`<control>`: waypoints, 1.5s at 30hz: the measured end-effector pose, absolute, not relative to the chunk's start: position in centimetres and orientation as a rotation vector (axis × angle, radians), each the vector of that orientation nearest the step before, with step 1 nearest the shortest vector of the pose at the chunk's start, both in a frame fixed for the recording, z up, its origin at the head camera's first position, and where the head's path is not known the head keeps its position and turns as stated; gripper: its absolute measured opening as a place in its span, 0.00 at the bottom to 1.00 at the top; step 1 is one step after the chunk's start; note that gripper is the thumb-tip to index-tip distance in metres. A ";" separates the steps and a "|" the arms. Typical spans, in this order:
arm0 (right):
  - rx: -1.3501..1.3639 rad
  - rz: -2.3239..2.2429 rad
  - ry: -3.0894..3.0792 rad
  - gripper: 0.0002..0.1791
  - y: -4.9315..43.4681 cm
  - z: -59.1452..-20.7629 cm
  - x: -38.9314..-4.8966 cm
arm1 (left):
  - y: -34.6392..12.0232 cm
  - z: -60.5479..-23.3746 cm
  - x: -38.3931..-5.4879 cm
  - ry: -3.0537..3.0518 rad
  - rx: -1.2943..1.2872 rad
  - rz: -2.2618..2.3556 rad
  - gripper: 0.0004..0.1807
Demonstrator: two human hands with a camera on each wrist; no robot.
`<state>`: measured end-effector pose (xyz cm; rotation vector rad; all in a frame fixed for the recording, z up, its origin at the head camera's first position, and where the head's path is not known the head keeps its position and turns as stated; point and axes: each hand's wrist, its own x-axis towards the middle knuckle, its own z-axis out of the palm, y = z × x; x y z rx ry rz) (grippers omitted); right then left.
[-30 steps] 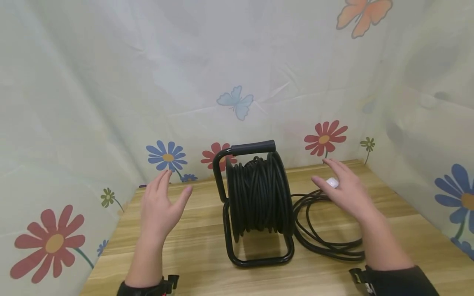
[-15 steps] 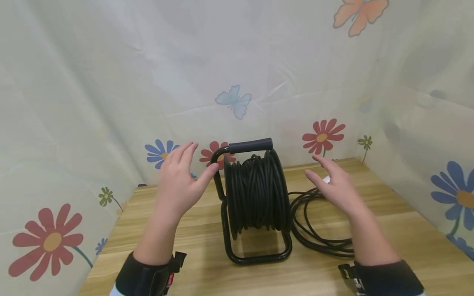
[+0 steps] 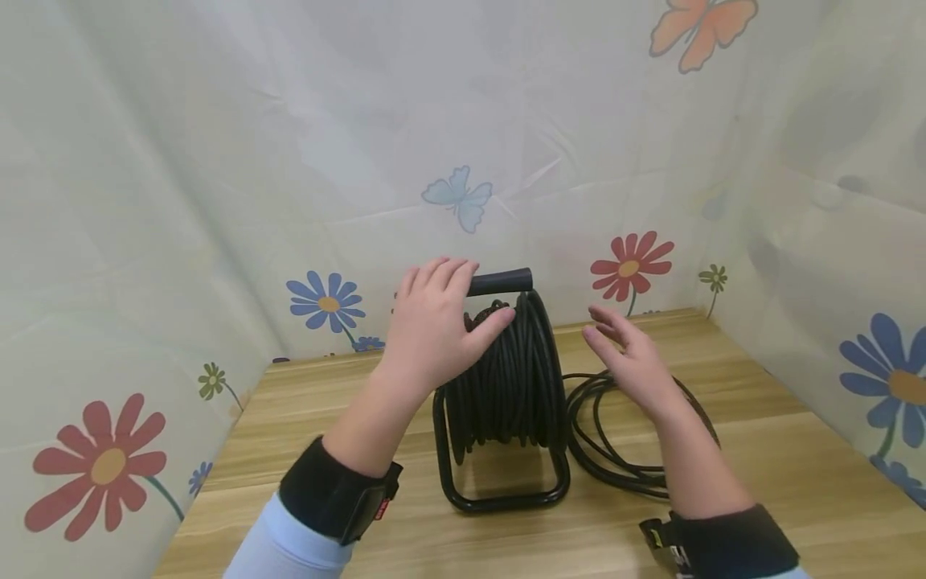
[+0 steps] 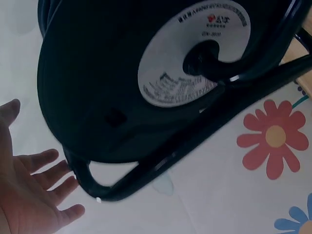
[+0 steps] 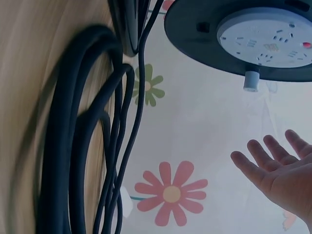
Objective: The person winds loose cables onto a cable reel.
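A black cable reel (image 3: 506,386) stands upright on its tubular frame, wound with black cable, with a padded carry handle (image 3: 506,281) on top. My left hand (image 3: 434,322) is above the reel's left side by the handle, fingers spread; in the left wrist view this hand (image 4: 29,190) shows extended fingers near the bent frame tube (image 4: 141,175). To the right of the reel, my right hand (image 3: 629,362) hovers with nothing in it. Its fingers are loosely extended in the right wrist view, below the reel's socket panel (image 5: 268,41) and crank knob (image 5: 251,81).
Loose coils of black cable (image 3: 615,474) lie on the wooden table (image 3: 325,515) right of the reel. A pale plug, partly hidden, shows beside the coils (image 5: 126,202). A flower-printed cloth (image 3: 325,161) hangs behind and at both sides.
My left hand has moved right and up, from beside the reel to over its handle area. My right hand has shifted a little left toward the reel. The reel stays in place.
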<state>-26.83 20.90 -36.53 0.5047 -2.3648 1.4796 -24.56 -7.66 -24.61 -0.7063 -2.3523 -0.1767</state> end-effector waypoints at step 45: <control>0.505 1.787 -2.290 0.32 17.6 -35.8 -27.5 | -5.0 -23.9 -28.0 -2.607 -0.608 -0.157 0.31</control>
